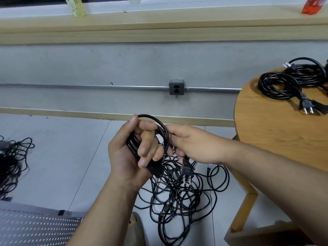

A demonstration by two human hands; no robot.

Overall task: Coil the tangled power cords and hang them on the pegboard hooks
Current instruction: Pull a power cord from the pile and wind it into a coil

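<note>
My left hand (131, 153) grips a black power cord wound into a coil (160, 132), its loops running through the palm. My right hand (193, 144) pinches the same cord close to its free end, and the plug (187, 172) hangs below the fingers. Beneath both hands a tangle of black cords (179, 197) lies on the tiled floor. Coiled cords (287, 80) rest on the round wooden table (269, 125) at the right. A white pegboard (35, 229) shows at the bottom left corner.
Another heap of black cords (12, 160) lies on the floor at the far left. A grey wall socket (176, 87) sits on a metal conduit along the concrete wall. A foot in a sandal (135, 222) is near the tangle. Bottles stand on the window ledge.
</note>
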